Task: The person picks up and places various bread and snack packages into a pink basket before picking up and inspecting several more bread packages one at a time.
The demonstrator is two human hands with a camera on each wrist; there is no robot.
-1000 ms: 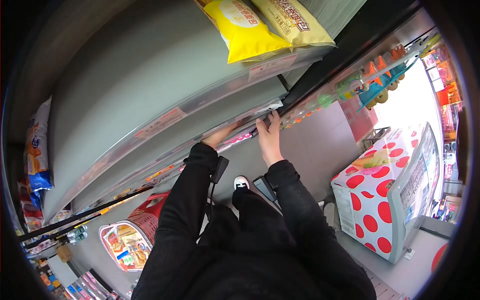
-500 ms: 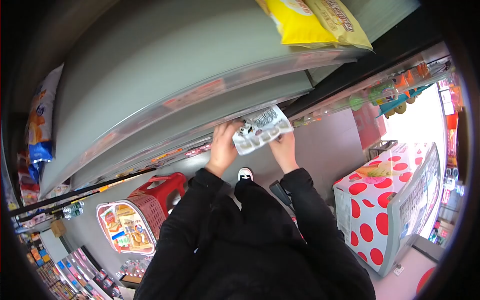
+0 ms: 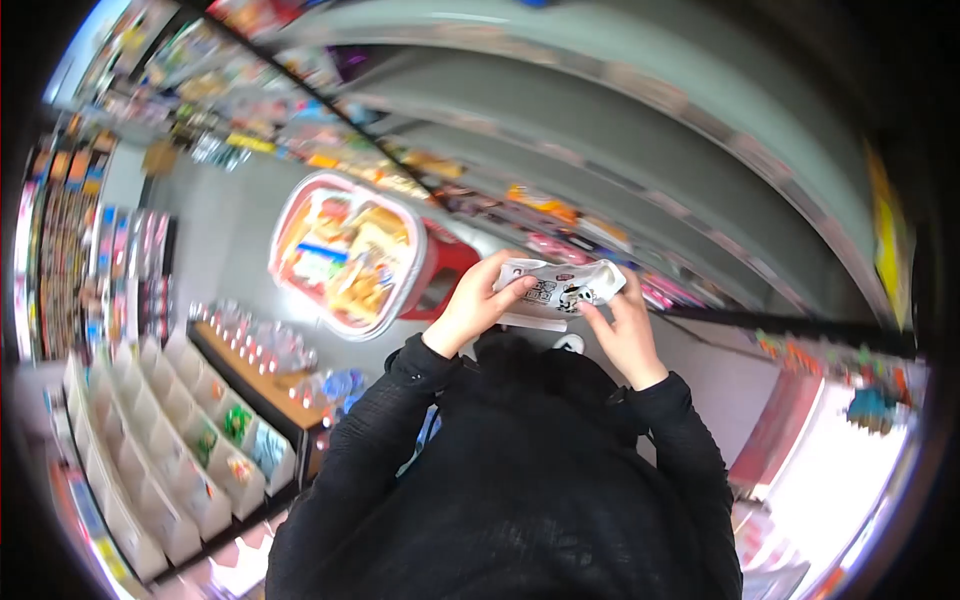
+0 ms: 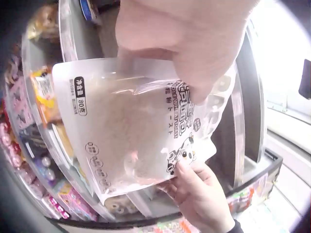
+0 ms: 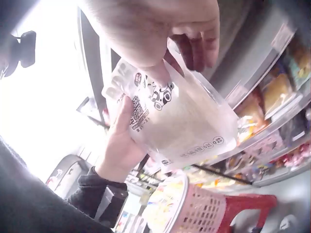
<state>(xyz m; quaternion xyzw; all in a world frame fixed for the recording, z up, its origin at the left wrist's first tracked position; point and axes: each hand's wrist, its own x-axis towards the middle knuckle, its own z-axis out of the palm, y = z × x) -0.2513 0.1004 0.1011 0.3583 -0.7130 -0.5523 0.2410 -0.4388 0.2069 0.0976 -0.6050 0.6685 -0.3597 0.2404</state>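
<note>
White packet [image 4: 129, 126] (seemingly plastic) is held by left hand [image 3: 472, 303] and right hand [image 3: 628, 335].

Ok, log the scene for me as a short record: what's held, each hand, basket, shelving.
Held item: white toast bag, printed 80克, with a black-and-white cartoon animal
Left hand: left hand grips one side of the bag
Right hand: right hand grips the side near the cartoon
Basket: pink basket, holding packaged food; it appears to stand on a red stool
Shelving: gray shelf unit beside the person, packaged goods on lower levels
</note>
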